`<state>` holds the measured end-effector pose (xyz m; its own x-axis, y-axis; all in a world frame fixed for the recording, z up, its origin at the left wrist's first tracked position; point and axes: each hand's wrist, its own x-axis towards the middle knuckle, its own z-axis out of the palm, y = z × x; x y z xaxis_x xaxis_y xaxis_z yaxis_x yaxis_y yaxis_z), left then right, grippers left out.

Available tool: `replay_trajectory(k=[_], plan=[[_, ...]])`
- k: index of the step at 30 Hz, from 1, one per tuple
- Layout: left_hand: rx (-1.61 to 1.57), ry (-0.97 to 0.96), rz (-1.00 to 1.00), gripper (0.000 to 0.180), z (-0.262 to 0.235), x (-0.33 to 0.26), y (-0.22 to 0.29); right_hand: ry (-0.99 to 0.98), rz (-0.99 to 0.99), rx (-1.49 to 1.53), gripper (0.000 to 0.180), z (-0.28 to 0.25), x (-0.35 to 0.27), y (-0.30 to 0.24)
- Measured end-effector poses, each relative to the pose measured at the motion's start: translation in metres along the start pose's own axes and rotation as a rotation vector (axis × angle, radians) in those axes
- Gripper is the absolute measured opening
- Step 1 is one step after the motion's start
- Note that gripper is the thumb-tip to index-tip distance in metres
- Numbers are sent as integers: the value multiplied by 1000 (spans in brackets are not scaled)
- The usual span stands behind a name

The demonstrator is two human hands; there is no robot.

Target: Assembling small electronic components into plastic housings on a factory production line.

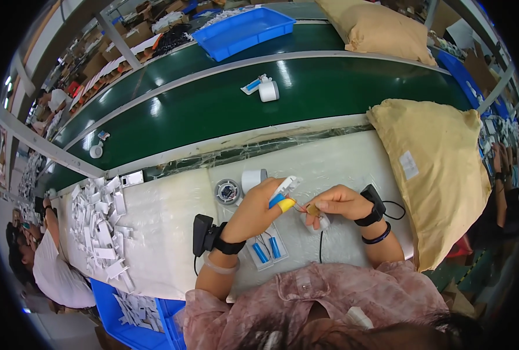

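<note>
My left hand [256,211] is closed around a white plastic housing [287,185] with a blue battery cell [277,200] in it. A yellow cover [286,205] wraps one fingertip. Thin reddish wires [298,207] run from the housing to my right hand [342,203], whose thumb and fingers pinch at their end. Below those fingers sits a white rounded part [318,222], partly hidden. Near my left wrist lies a white holder [263,263] with two blue cells. Beyond my left hand stand a white cylinder [251,180] and an open round casing [228,192] showing its wired inside.
Many white plastic pieces [103,224] lie heaped at the left, above a blue bin [111,318]. A large tan sack [434,169] stands at the right. Ahead, a green conveyor [201,111] carries a white cylinder [269,91]; a blue tray [245,29] sits beyond. Another person [61,268] sits left.
</note>
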<state>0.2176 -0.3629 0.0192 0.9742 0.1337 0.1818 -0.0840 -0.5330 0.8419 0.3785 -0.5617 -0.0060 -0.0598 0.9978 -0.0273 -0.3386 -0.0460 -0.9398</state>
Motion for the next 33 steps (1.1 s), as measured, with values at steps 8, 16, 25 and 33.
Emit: replay_trajectory(k=[8, 16, 25, 33], plan=[[198, -228, 3, 43, -19, -21, 51, -19, 21, -411, 15, 18, 4, -3], [-9, 51, 20, 35, 6, -8, 26, 787, -331, -1011, 14, 33, 13, 16], [-560, 75, -439, 29, 24, 2, 5, 907, -623, -1094, 19, 21, 21, 20], [-613, 109, -417, 40, 35, 1, 3, 846, -701, -1090, 21, 24, 23, 22]])
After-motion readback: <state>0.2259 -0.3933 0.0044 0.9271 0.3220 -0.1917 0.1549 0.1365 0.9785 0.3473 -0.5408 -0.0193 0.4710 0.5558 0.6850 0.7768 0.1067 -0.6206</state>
